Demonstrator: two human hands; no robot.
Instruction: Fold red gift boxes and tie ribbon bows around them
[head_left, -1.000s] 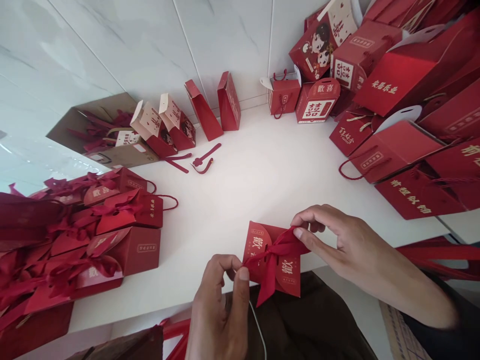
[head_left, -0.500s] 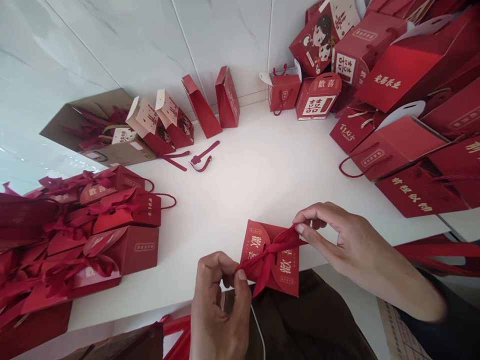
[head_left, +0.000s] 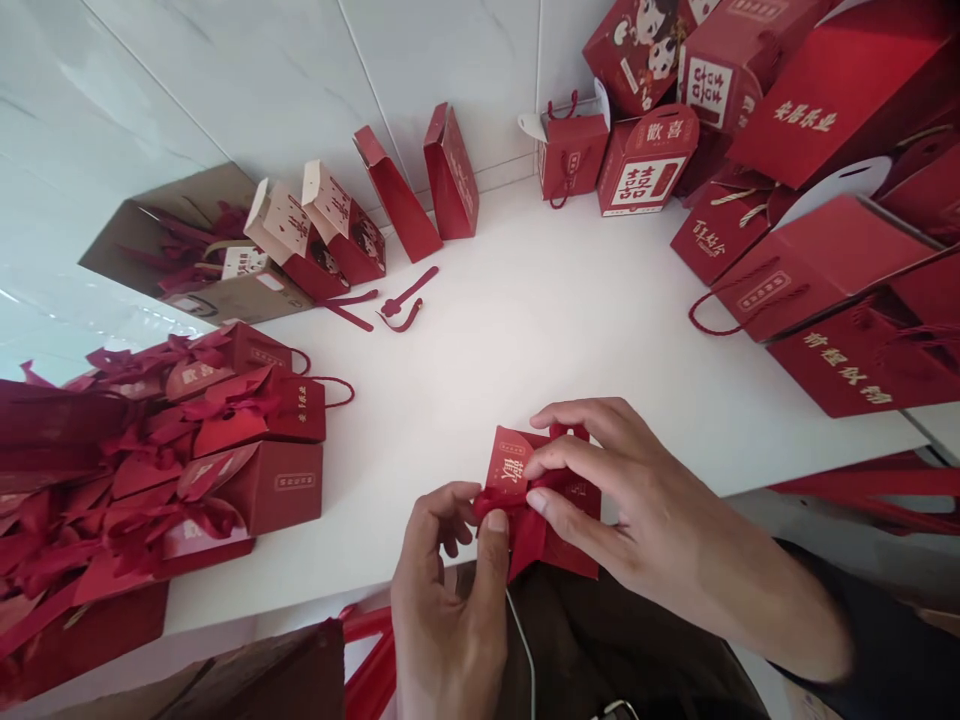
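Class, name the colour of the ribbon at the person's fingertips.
The ribbon is red; the head view, the only one, shows it best.

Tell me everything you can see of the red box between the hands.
The red box looks like thin card, with pale lettering on the side toward the camera. A red ribbon crosses it, one tail pointing toward the person. It is at the near edge of the white table, seemingly jutting past it. The left hand pinches the ribbon; the right hand partly hides the box.
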